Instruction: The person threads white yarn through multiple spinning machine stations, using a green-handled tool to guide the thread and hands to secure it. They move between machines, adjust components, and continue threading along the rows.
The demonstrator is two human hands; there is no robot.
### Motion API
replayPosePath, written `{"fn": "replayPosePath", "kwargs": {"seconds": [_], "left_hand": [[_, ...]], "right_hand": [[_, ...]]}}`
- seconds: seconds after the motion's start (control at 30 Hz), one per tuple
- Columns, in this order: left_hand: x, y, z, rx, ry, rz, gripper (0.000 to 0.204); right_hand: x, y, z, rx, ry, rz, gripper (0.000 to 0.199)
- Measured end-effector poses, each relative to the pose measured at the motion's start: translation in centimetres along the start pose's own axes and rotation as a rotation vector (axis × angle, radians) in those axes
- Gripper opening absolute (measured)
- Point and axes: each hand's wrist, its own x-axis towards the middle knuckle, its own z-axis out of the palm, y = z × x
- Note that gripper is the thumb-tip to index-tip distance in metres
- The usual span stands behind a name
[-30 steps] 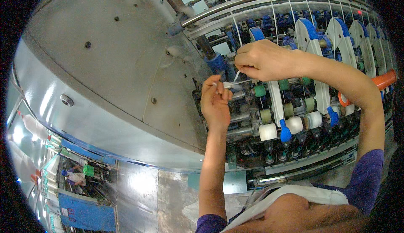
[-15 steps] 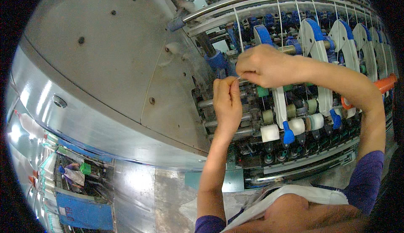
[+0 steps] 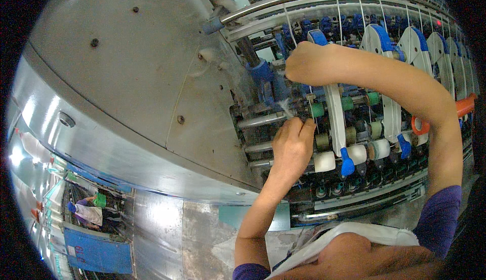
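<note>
Spinning frame, drafting section, seen from above: left hand (image 3: 293, 146) with fingers bunched at the tips, pinching a small wisp of white fibre (image 3: 286, 107) that stands up just above the fingertips, beside the steel roller shaft (image 3: 260, 120) at the near end of the row; half a second back this hand sat slightly higher and closer to the other, so it has drawn down and away along the roller line, the wisp coming with it. Right hand (image 3: 304, 62) closed into a loose fist at the top of the first white weighting arm (image 3: 334, 115), knuckles toward the camera; what it grips is hidden behind the fingers, cannot tell. It has barely shifted since a second ago, so the gap between the two hands has widened. Judged meaning: the strand is being teased out or cleared from the first position, work not finished there. Around: green-ended rollers (image 3: 318, 110), white bobbin tops (image 3: 324, 161), blue lever tips (image 3: 347, 167), further white and blue arms running right along the frame, an orange clip (image 3: 419, 125) near the right forearm. Large grey metal end cover (image 3: 126, 67) fills the left side; blue cart (image 3: 98, 252) on the floor at lower left
</note>
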Motion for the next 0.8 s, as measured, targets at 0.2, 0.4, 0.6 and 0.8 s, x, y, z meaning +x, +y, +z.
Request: {"fn": "replayPosePath", "kwargs": {"seconds": [0.2, 0.4, 0.6, 0.8], "left_hand": [[-0.1, -0.8, -0.4, -0.020, 0.026, -0.118, 0.010], [-0.3, -2.4, -0.8, -0.157, 0.008, -0.332, 0.014], [-0.6, -3.0, -0.7, -0.276, 0.020, -0.425, 0.013], [-1.1, -3.8, -0.9, -0.439, 0.040, -0.504, 0.013]], "right_hand": [[-0.1, 0.9, 0.7, -0.011, -0.025, -0.002, 0.010], [0.2, 0.6, 1.4, 0.022, -0.044, -0.008, 0.011], [1.4, -0.7, 1.6, 0.048, -0.108, 0.009, 0.016], [0.8, -0.4, 2.2, 0.068, -0.131, 0.007, 0.018]]}}
